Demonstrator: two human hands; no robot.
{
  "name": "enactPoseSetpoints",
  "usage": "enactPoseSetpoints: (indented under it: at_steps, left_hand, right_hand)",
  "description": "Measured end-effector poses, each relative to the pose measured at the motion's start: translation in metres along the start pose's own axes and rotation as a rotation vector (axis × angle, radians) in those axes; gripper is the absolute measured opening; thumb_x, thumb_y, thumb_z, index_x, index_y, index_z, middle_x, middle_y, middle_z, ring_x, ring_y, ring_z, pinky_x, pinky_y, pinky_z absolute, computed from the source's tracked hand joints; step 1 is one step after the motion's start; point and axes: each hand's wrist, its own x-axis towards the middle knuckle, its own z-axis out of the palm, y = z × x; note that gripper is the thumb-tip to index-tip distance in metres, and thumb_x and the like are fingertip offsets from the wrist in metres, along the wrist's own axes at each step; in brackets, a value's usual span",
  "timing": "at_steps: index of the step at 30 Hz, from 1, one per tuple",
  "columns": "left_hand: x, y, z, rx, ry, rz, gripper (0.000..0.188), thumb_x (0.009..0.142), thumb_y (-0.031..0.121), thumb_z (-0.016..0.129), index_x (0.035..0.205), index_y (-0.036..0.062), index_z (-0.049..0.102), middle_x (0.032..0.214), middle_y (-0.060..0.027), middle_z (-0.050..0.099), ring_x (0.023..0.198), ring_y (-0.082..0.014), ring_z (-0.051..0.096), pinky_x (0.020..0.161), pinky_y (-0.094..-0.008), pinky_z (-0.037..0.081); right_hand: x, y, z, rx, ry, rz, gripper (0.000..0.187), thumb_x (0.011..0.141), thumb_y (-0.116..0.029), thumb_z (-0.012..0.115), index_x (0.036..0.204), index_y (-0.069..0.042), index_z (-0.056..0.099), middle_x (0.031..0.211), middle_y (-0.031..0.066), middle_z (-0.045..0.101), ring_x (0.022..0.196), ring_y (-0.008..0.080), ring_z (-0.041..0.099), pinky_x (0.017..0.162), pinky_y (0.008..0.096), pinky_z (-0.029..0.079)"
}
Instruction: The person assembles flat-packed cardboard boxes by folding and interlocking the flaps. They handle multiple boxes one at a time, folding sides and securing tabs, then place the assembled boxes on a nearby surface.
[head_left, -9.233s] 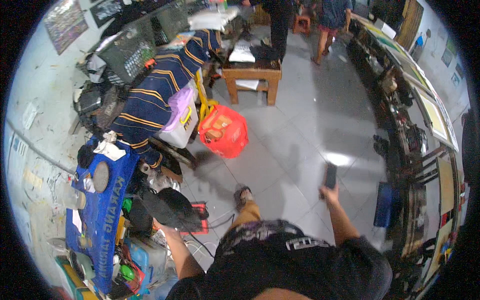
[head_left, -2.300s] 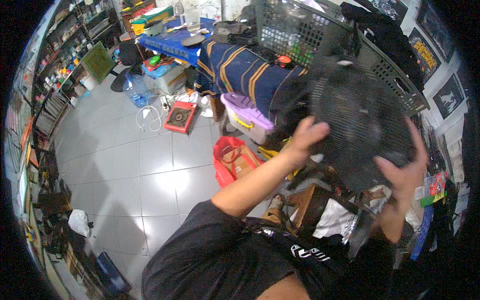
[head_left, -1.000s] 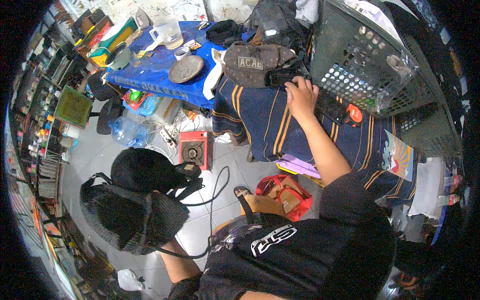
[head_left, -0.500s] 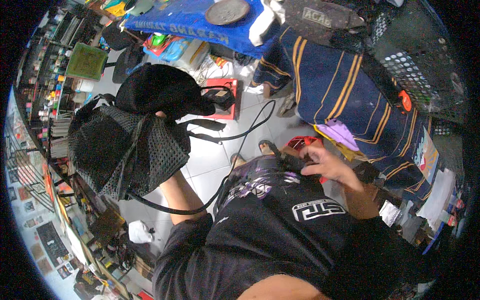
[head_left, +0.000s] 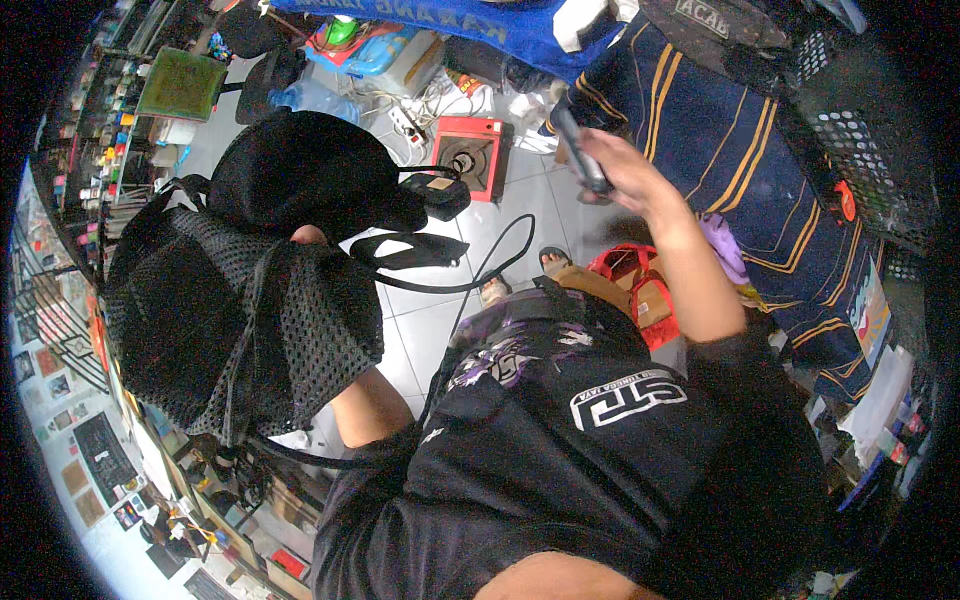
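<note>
My left forearm reaches up behind a large black mesh bag point(head_left: 300, 310). Only a bit of my left hand point(head_left: 308, 235) shows, at the bag's upper edge. It grips the bag there, with most of its fingers hidden. Against the bag's far side rests a black cap point(head_left: 305, 170), its brim turned right. A black cord point(head_left: 515, 255) loops from the bag across my front. Farther forward, my right hand point(head_left: 625, 170) is closed around a dark, slim phone-like object point(head_left: 580, 150), held tilted and smeared by motion.
A red box-shaped appliance point(head_left: 470, 155) sits on the white tiled floor, with a dark adapter-like block point(head_left: 437, 193) near it. A striped dark-blue cloth point(head_left: 710, 150) drapes at right, beside a red bag point(head_left: 650, 305). Crowded shelves point(head_left: 110, 150) line the left.
My right hand has risen forward from beside my waist, and the dark slim object now shows in it. The mesh bag and cap have shifted slightly left. The whole view has tilted down.
</note>
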Motion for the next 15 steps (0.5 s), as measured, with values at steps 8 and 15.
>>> enactPoseSetpoints:
  at_steps: [8,15]
  left_hand:
    - [-0.043,-0.003,0.019,-0.165,-0.046,-0.025,0.037,0.094,0.038,0.041,0.117,0.011,0.048,0.112,-0.0085,0.054,0.1,-0.0216,0.052,0.087,-0.0336,0.044]
    - [-0.042,0.006,0.029,-0.297,-0.063,-0.087,0.032,0.095,0.035,0.04,0.115,0.0115,0.05,0.11,-0.0083,0.055,0.097,-0.0206,0.053,0.085,-0.0325,0.046]
  right_hand:
    - [0.051,0.034,0.054,0.357,-0.166,0.002,0.055,0.081,-0.061,0.054,0.102,-0.01,0.054,0.079,0.0046,0.06,0.059,0.0145,0.059,0.047,0.028,0.047]
    - [0.008,0.062,0.048,-0.141,0.219,-0.27,0.028,0.092,-0.019,0.055,0.116,-0.005,0.051,0.095,0.0081,0.061,0.079,0.0145,0.06,0.07,0.0291,0.051]
